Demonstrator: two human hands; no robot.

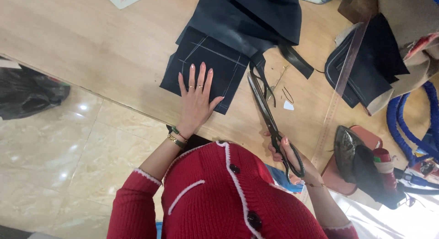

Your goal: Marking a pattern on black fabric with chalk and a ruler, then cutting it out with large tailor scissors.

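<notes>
- A dark fabric piece (206, 67), marked with pale chalk lines, is laid flat on the wooden tabletop (91, 42), near its front edge.
- The left hand (197, 99) is pressed palm-down on this piece, fingers spread apart and flat; nothing is gripped by it.
- A pair of large black scissors (270, 122) is held by the right hand (292, 156), whose fingers are closed through the handle loops; the blades are seen lying close together, pointing up along the right edge of the fabric piece.
- Judged from the blade tips being just beside that edge, the trimming is taken to be under way rather than finished: the chalk lines on the piece are not yet cut through anywhere that can be seen.
- Thin dark offcuts (286, 95) are scattered on the tabletop beside the blades, which suggests some cutting is already done.
- More dark cloth (256, 15) is piled behind, overlapping the marked piece; whether it is cut cannot be told.
- A long clear ruler (340, 81) and an iron (350, 150) are set to the right, untouched.
</notes>
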